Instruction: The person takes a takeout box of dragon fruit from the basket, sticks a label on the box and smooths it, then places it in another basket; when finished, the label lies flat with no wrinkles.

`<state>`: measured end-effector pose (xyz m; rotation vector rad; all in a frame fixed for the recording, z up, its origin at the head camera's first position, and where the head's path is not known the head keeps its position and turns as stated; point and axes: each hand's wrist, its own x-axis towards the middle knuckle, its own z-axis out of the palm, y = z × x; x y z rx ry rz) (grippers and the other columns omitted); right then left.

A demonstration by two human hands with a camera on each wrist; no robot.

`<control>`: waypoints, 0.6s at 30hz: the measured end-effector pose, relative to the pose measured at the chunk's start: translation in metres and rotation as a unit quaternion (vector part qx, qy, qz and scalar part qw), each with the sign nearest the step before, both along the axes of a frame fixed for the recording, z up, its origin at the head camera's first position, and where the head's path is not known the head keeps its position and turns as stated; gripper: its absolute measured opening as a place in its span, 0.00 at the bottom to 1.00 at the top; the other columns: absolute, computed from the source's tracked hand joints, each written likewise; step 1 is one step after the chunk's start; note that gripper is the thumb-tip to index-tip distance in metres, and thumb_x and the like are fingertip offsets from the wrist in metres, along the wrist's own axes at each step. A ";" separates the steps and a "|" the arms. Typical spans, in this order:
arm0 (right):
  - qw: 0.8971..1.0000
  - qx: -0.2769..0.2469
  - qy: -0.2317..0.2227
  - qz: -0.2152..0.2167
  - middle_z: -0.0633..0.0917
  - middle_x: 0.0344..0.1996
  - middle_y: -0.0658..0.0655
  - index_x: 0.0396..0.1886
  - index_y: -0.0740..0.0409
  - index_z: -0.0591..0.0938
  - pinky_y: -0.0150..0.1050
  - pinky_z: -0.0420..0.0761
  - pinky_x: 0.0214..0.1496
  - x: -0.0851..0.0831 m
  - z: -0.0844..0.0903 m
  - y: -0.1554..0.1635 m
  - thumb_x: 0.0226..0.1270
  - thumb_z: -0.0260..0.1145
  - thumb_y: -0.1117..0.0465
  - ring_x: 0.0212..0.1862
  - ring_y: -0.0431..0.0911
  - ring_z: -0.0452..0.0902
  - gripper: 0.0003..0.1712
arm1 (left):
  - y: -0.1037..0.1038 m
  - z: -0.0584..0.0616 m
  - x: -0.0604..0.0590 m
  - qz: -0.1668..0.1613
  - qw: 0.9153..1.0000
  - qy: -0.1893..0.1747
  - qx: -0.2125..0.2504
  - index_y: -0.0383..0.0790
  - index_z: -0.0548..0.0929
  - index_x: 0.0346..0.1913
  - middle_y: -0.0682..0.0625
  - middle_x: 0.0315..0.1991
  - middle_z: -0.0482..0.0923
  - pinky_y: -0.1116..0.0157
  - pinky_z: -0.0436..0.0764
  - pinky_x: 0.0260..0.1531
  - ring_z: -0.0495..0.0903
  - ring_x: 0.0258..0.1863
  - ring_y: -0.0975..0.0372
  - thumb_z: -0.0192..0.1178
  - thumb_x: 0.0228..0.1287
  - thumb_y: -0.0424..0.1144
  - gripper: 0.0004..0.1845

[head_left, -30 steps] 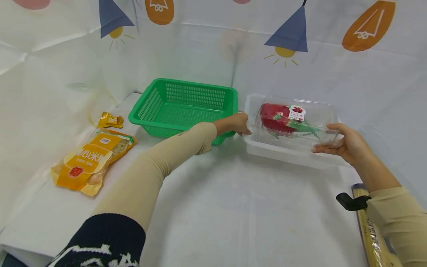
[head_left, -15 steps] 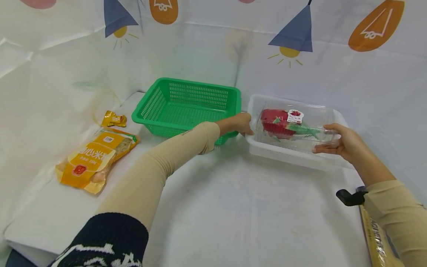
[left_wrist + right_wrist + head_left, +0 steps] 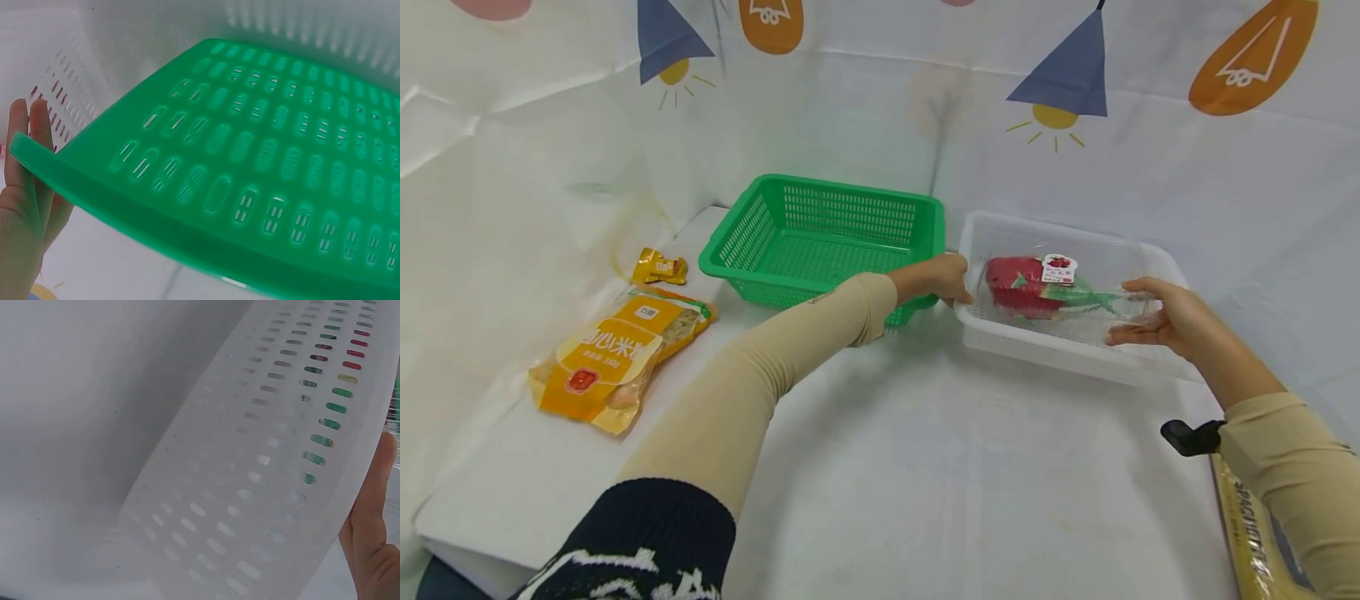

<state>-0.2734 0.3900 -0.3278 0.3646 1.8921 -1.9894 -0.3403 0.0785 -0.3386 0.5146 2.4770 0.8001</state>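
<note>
A clear plastic box (image 3: 1100, 312) with a red dragon fruit (image 3: 1024, 286) and a white label sits within the white basket (image 3: 1060, 352). My right hand (image 3: 1176, 321) grips the box's right end, thumb above and fingers below. At the basket's left end, my left hand (image 3: 942, 277) holds the rim. In the left wrist view that hand's fingers (image 3: 42, 128) lie near the white perforated wall, partly behind the green basket's rim. The right wrist view has the right hand (image 3: 373, 531) mostly hidden behind the white basket's side.
A green basket (image 3: 820, 187) stands left of the white one, close to the left forearm. Farther left lie an orange food bag (image 3: 617, 358) and a small yellow packet (image 3: 658, 267). A gold spaghetti package (image 3: 1247, 517) lies beneath the right forearm.
The clear box has sunk lower into the white basket with my right hand on it. My left hand stays at the rim. The whole view has shifted slightly.
</note>
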 end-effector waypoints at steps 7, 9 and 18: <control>0.999 0.032 -0.005 0.014 0.78 0.26 0.62 0.50 0.49 0.64 0.44 0.82 0.40 -0.002 0.000 0.000 0.71 0.56 0.50 0.33 0.56 0.84 0.15 | 0.000 0.000 -0.001 -0.006 1.000 0.003 -0.010 0.29 0.68 0.60 0.43 0.49 0.72 0.68 0.79 0.41 0.76 0.39 0.60 0.60 0.66 0.37 0.24; 0.999 0.036 -0.006 0.016 0.77 0.25 0.62 0.50 0.49 0.64 0.43 0.82 0.40 -0.002 0.000 0.000 0.71 0.56 0.50 0.33 0.56 0.84 0.16 | 0.001 -0.001 -0.003 -0.008 1.000 0.003 -0.016 0.30 0.67 0.61 0.43 0.50 0.72 0.69 0.79 0.41 0.77 0.39 0.60 0.60 0.66 0.37 0.25; 0.998 0.041 -0.029 0.024 0.81 0.32 0.62 0.54 0.48 0.61 0.45 0.81 0.43 -0.002 -0.005 0.000 0.71 0.55 0.48 0.35 0.57 0.84 0.20 | 0.001 0.000 -0.003 -0.013 1.000 0.008 -0.020 0.29 0.66 0.62 0.43 0.51 0.71 0.69 0.78 0.41 0.75 0.40 0.60 0.60 0.66 0.37 0.26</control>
